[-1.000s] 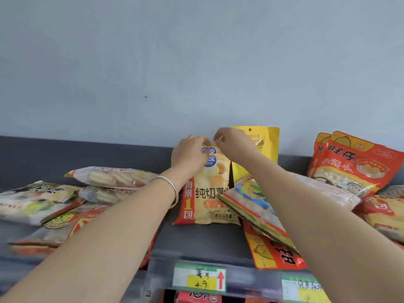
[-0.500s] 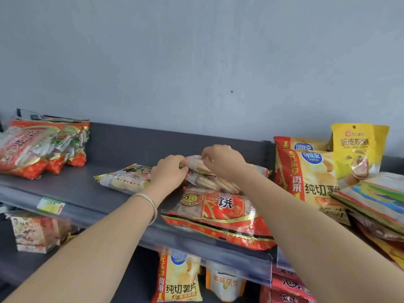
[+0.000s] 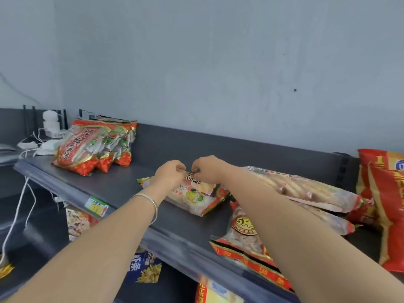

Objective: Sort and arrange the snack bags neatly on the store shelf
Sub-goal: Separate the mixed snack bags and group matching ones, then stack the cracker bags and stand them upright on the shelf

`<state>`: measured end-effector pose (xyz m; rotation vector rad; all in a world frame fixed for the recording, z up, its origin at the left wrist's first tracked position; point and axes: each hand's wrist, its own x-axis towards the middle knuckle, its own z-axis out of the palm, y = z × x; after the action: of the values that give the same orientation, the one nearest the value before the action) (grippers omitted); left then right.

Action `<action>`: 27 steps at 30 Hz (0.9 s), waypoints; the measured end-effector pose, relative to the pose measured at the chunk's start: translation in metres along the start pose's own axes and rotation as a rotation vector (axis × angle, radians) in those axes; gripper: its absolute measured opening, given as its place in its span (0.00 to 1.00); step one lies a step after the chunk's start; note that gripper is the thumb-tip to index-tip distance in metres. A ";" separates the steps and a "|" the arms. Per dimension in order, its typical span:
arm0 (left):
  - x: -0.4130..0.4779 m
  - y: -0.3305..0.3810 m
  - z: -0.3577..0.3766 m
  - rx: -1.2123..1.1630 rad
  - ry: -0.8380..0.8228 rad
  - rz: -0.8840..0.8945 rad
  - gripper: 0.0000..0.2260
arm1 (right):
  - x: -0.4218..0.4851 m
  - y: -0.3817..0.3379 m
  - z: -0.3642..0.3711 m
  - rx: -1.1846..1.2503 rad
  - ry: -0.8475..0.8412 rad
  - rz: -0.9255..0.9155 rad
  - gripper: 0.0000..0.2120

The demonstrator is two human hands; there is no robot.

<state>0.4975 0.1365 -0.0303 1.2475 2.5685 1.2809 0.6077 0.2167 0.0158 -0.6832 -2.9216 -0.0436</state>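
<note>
- A row of red snack bags (image 3: 96,145) is stood upright against the back panel at the left end of the shelf (image 3: 122,186), apparently as a sorted group. Bare shelf lies just beside it.
- The left hand (image 3: 168,174) is curled over the far edge of a flat snack bag (image 3: 194,196), with its fingers (image 3: 178,168) clamped on that edge. A metal bangle (image 3: 150,204) is worn on the wrist.
- This bag is found near the middle of the shelf, between the upright row and the heap on the right. It is seen as a clear-fronted pack with red trim, pale crackers inside and a round green-yellow badge. The print is too blurred to be read.
- The right hand (image 3: 208,169) is set just beside the left, its fingers (image 3: 197,168) pinched on the same edge. The two-handed hold at the top seam is judged to be for raising the bag without folding it.
- Further right, long cracker bags (image 3: 306,189) are heaped at angles over a red pack (image 3: 242,235) that overhangs the shelf lip, evidently not sorted yet.
- Red chip bags (image 3: 387,193) are stood at the far right.
</note>
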 end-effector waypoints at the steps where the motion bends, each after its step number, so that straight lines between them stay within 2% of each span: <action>1: 0.004 -0.005 0.002 0.003 -0.013 -0.021 0.11 | 0.011 -0.001 0.003 0.009 -0.023 0.010 0.16; 6: 0.020 -0.036 0.011 0.027 -0.037 -0.128 0.17 | 0.059 -0.006 0.022 0.004 -0.120 0.061 0.15; 10: 0.047 -0.053 0.009 0.006 -0.056 -0.154 0.17 | 0.086 0.000 0.033 0.004 -0.165 0.130 0.14; 19: 0.108 -0.077 0.022 0.178 -0.179 -0.028 0.17 | 0.128 0.020 0.060 0.045 -0.201 0.373 0.17; 24: 0.125 -0.093 0.033 0.248 -0.312 0.018 0.20 | 0.138 0.028 0.078 0.077 -0.234 0.511 0.21; 27: 0.132 -0.105 0.035 0.258 -0.383 0.005 0.27 | 0.141 0.030 0.085 0.135 -0.267 0.565 0.26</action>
<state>0.3507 0.2104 -0.0829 1.3771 2.4958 0.6401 0.4850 0.3101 -0.0487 -1.5582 -2.8052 0.3230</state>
